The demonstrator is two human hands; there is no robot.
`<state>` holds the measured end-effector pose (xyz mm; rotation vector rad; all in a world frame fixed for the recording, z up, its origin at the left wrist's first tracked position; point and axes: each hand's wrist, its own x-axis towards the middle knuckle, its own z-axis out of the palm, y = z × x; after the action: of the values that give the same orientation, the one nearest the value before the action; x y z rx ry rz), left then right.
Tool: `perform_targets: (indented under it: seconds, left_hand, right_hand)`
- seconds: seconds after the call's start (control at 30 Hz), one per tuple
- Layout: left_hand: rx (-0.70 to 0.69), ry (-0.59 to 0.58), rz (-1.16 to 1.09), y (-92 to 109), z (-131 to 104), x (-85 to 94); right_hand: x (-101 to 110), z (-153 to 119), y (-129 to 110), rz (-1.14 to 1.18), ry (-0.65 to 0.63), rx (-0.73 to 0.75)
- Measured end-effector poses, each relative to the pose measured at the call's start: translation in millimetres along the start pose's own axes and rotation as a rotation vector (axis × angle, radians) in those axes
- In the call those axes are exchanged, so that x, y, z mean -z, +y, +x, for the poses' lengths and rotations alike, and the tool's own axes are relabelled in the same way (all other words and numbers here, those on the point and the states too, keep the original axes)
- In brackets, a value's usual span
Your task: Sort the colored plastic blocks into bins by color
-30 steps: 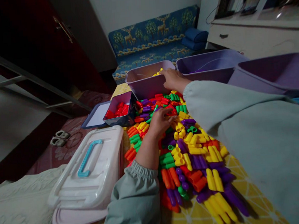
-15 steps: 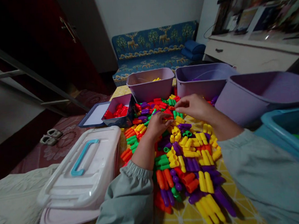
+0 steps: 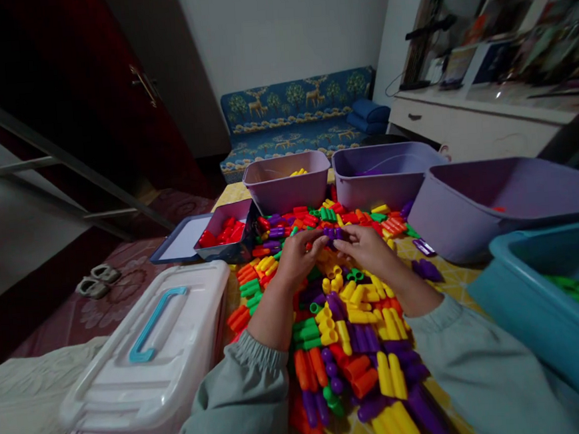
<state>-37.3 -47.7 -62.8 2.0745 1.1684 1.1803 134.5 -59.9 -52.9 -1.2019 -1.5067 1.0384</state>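
Over the pile of coloured plastic pieces (image 3: 358,295), my left hand (image 3: 300,257) and my right hand (image 3: 367,249) meet at a purple piece (image 3: 333,235). Fingers of both hands close on it from either side. Yellow, green, red, orange and purple pieces lie beneath and around the hands. Behind the pile stand a pinkish bin (image 3: 288,189) with some yellow pieces and a purple bin (image 3: 382,186) with purple pieces inside. A smaller box (image 3: 232,249) at the left holds red pieces.
At the right are a large lilac bin (image 3: 450,221) and a blue tub (image 3: 531,298) with green pieces. A clear lid with a blue handle (image 3: 157,324) lies at the left. Beyond the table are a patterned sofa (image 3: 293,133) and a white dresser (image 3: 477,118).
Both hands now share a purple piece. My right hand has come down and closer to my left. The view has shifted slightly, showing more of the blue tub.
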Motion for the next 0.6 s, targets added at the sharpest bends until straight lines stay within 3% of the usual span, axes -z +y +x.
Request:
perform_targets:
  seconds: [0.2,0.37,0.43,0.5,0.6]
  left_hand:
    - [0.069,0.065,-0.277,1.6,-0.3,-1.3]
    - [0.063,0.137,-0.257,-0.7,1.2,-1.5]
    - [0.094,0.158,-0.297,-1.7,1.8,-2.3]
    - [0.160,0.127,-0.395,-1.4,2.3,-2.8]
    - [0.277,-0.035,-0.525,4.7,7.0,-1.1]
  right_hand:
    - [-4.2,-6.3,-7.6,0.134,0.064,0.002]
    - [0.5,-1.5,-13.0,0.213,0.151,-0.011]
    - [1.3,-0.6,-11.1,0.222,0.127,-0.060]
    - [0.2,-1.8,-6.3,0.206,0.077,-0.111]
    - [-2.9,-3.7,-0.9,0.200,0.093,-0.118]
